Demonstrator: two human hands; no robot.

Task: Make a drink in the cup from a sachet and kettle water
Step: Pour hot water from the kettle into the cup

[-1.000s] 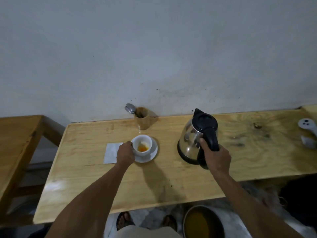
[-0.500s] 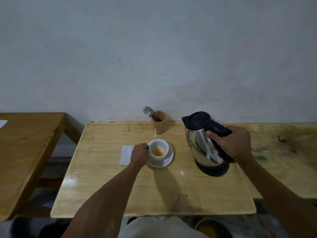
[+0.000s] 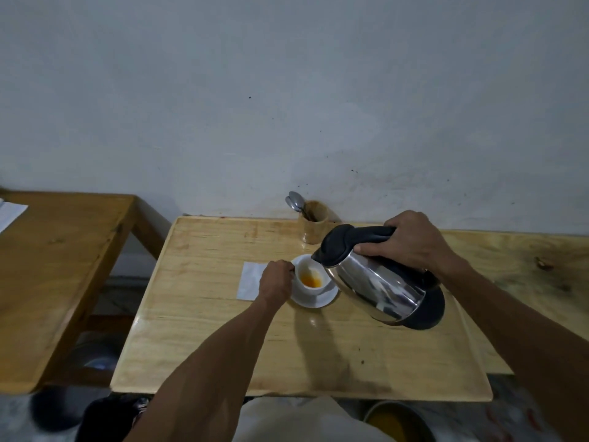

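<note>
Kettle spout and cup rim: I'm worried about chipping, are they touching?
Cannot tell. In the head view the kettle spout overlaps the cup rim's far edge, so any gap is hidden.

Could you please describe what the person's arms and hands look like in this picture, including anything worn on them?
Both arms are bare from wrist to as far up as the frame shows; no sleeves are visible. The left hand and right hand wear no gloves, and no watch, bracelet or ring can be seen. No markings are discernible in this dim light.
</note>
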